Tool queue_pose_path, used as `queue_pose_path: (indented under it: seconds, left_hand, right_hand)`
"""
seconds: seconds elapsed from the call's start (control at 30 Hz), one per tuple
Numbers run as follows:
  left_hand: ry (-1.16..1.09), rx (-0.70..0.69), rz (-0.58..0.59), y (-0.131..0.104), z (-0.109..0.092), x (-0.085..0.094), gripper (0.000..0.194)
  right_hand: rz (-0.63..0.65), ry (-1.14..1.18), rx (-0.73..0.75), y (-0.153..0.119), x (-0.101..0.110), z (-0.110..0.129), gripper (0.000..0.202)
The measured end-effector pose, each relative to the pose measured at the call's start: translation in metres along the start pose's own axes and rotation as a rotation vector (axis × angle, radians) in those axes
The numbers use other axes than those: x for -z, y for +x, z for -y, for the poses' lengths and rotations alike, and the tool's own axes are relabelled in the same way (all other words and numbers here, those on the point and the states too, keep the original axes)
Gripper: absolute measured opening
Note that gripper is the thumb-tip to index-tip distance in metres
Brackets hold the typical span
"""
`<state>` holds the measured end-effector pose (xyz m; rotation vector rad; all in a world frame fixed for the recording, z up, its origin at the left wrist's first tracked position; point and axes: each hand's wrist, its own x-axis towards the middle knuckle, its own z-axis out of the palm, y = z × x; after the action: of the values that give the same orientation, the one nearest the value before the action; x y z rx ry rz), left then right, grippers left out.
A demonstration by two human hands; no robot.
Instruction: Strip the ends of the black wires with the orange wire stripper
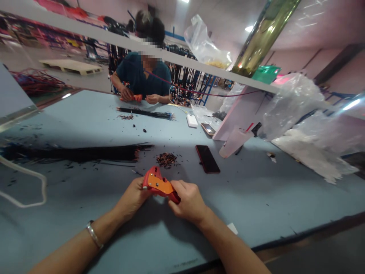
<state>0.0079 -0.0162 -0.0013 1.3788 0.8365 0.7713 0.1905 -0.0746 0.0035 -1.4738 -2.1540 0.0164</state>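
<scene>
My right hand [189, 199] is wrapped round the handles of a red and orange wire stripper [159, 184], which is held above the table. At the head of the tool, my left hand [135, 196] is closed, its fingertips partly hidden behind the stripper. A thin dark wire [137, 172] sticks out past the left hand's fingers. Just beyond the tool lies a small pile of cut wire insulation bits [167, 160]. To its left, a long bundle of black wires [85, 153] stretches across the table, with coppery ends toward the pile.
A red-edged phone [207, 159] lies right of the pile, near a plastic cup [235, 142]. Across the table [273, 228], a co-worker [142, 72] holds an orange tool beside another wire bundle [146, 113]. A white cord loop [42, 186] lies at left; plastic bags [293, 102] are at right.
</scene>
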Motion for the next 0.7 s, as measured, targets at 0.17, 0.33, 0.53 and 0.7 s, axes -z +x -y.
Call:
queue_pose_path:
  seconds: [0.17, 0.33, 0.53, 0.7]
  left_hand:
    - [-0.005, 0.017, -0.003, 0.000, -0.006, -0.001, 0.025]
    - [0.059, -0.010, -0.032, 0.001, -0.005, -0.001, 0.032]
    - [0.145, -0.023, -0.046, 0.000, -0.009, -0.002, 0.042]
    - [0.148, -0.037, -0.054, 0.000, -0.015, -0.004, 0.047]
  right_hand:
    - [0.026, 0.011, -0.004, 0.000, -0.002, -0.002, 0.016]
    - [0.034, 0.010, -0.012, 0.001, -0.004, -0.002, 0.017]
    - [0.046, 0.002, -0.015, 0.001, -0.002, -0.003, 0.015]
    - [0.034, 0.071, -0.033, 0.002, -0.004, -0.004, 0.014]
